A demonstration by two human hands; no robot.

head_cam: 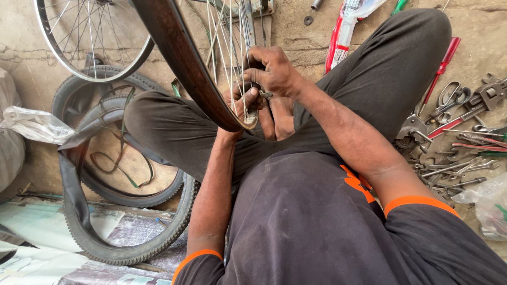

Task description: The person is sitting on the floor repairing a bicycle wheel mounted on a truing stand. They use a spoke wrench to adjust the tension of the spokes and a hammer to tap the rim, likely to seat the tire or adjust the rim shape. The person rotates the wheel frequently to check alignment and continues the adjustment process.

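Bicycle wheel rim (182,58) stood tilted over the lap. Left hand (244,103) gripped its lower edge, fingers closed around it. Right hand (274,71) pinched a small spoke tool (262,94) beside the spokes (227,47), fingers closed.

- Premises: bicycle repair workshop, work done seated on a bare concrete floor (31,79).
- Evidence: spoked wheel rims (95,37), loose tyres (132,248), pile of spanners and pliers (459,158), red screwdriver (443,66).
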